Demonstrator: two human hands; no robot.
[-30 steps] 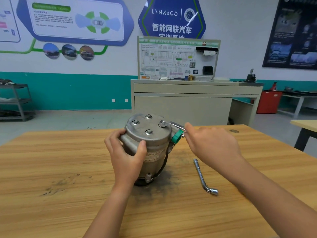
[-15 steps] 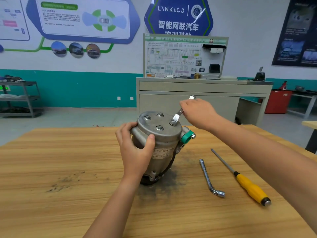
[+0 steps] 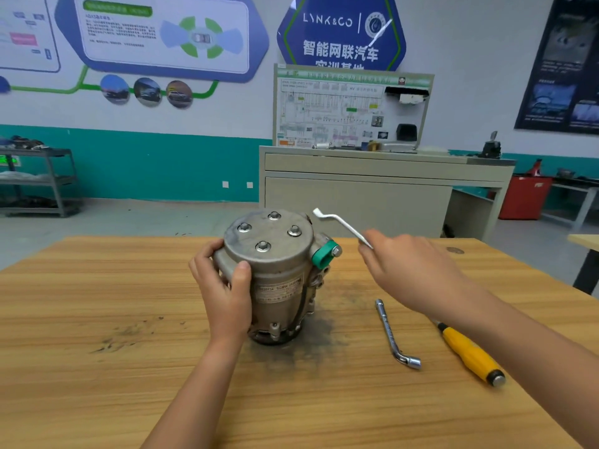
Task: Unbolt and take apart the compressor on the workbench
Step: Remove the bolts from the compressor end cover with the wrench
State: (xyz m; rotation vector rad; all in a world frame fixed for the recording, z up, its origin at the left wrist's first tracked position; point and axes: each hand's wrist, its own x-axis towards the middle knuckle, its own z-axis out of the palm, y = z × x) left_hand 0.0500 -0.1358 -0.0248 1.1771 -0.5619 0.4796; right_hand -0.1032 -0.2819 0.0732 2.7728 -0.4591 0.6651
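The grey metal compressor [image 3: 278, 273] stands upright on the wooden workbench [image 3: 97, 303], several bolts showing in its round top cover and a green cap [image 3: 323, 254] on its right side. My left hand [image 3: 223, 286] grips the compressor's left side, thumb on the front. My right hand [image 3: 405, 267] holds a silver offset wrench [image 3: 340, 225] in the air to the right of the cover. The wrench's free end hangs just above the cover's right edge and touches no bolt.
An L-shaped socket wrench [image 3: 393, 335] and a yellow-handled screwdriver [image 3: 470, 354] lie on the bench to the right of the compressor. A dark grease smear surrounds the compressor's base. A grey cabinet [image 3: 356, 196] stands behind the bench.
The wrench has come off the right-hand top bolt. My right hand has drawn it back to the right and lower. My left hand keeps its grip on the compressor.
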